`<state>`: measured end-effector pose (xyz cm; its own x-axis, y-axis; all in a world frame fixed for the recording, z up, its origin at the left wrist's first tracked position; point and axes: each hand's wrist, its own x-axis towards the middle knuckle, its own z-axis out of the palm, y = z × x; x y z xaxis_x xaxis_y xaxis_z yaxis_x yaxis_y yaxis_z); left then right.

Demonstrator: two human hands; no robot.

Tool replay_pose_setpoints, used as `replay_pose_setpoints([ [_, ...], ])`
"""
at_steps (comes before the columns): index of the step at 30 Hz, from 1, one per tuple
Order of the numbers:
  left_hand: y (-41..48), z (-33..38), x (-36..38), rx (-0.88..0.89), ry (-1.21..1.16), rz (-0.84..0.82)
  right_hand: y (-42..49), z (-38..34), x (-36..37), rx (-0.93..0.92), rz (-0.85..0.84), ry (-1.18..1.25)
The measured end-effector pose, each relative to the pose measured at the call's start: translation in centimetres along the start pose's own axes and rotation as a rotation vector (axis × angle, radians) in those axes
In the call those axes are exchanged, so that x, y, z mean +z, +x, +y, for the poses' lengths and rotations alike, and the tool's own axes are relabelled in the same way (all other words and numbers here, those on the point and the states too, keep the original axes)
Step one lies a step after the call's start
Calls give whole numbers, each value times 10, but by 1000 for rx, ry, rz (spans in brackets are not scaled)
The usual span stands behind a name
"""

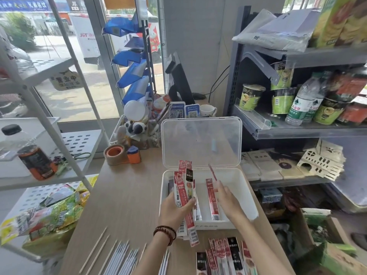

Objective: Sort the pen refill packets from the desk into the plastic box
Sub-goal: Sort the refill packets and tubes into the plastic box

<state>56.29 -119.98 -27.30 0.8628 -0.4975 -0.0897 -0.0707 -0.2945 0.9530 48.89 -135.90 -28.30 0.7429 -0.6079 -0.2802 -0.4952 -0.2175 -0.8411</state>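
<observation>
From my remote seat I watched the left hand (176, 207) hold a bundle of refill packets (185, 187) upright over the near left corner of the plastic box (245, 188), its fingers (189, 202) wrapped around the middle of the fan. The right hand (228, 201) hung over the middle of the box. Its fingers (219, 186) looked pinched on the lower end of a single packet (212, 172), which was thin, red, tilted and blurred. The box sat on the table (123, 195) with its clear lid (201, 141) standing open behind it. One red packet (212, 199) lay flat inside, and a few more (198, 212) lay along the left side. A row of packets (224, 255) waited on the table near the front edge. To their left were loose white refills (123, 255).
</observation>
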Motion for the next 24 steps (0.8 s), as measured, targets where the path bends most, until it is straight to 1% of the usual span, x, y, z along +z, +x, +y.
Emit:
replay_pose_setpoints([
  [3,-2,-1,0,2,-16,9,1,4,3,43,33,-80],
  [7,-4,-2,0,9,-1,14,1,8,6,35,22,-180],
  [13,-2,2,0,28,11,26,8,8,4,-5,90,-118],
  [18,-4,5,0,46,1,36,14,11,8,-44,127,-194],
  [24,-4,5,1,42,7,44,21,20,14,-28,84,-351],
])
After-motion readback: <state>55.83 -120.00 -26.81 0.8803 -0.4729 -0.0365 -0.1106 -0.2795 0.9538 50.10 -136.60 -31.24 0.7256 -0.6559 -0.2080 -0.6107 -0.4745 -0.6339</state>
